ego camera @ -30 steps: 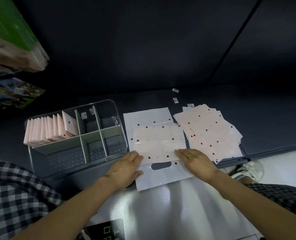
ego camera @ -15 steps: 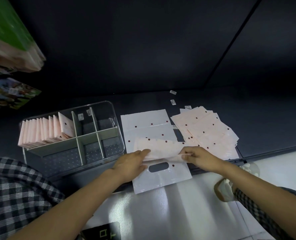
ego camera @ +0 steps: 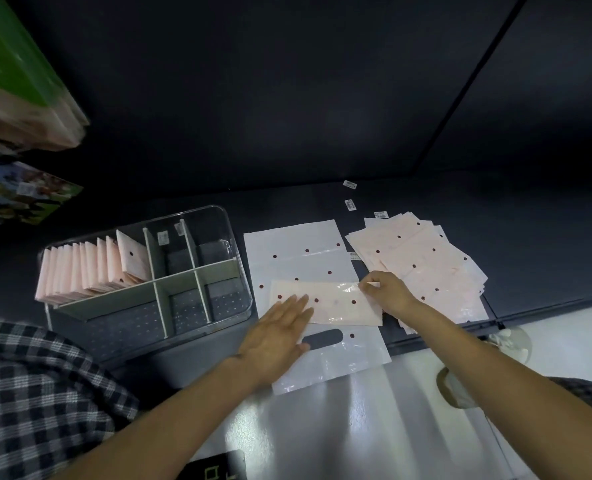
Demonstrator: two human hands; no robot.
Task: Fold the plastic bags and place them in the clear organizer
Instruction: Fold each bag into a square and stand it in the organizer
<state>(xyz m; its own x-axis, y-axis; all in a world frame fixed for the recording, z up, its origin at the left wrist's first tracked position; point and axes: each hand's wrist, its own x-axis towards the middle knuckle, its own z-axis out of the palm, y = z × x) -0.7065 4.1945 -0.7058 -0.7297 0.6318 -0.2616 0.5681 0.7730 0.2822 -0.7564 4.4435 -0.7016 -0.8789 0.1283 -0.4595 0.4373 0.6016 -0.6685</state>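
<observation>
A pink bag with dark red dots [ego camera: 336, 303], folded into a narrow strip, lies on a larger white dotted bag [ego camera: 298, 251] that has a handle slot. My left hand [ego camera: 275, 336] lies flat with fingers spread on the strip's left end. My right hand [ego camera: 389, 292] pinches the strip's upper right corner. A spread pile of unfolded pink bags [ego camera: 422, 261] lies to the right. The clear organizer [ego camera: 239, 271] stands at the left, with a row of folded pink bags [ego camera: 90, 268] upright in its back-left compartment.
Grey dividers split the organizer into several compartments. Small white labels [ego camera: 350, 204] lie on the dark shelf behind the bags. The shelf's front edge runs below the pile. A checked sleeve [ego camera: 31, 393] is at lower left, a shoe [ego camera: 509, 341] on the floor at right.
The pink bag was folded in half away from me and now lies flat as a narrow strip. My left hand opened flat on it; my right hand moved to its upper right corner.
</observation>
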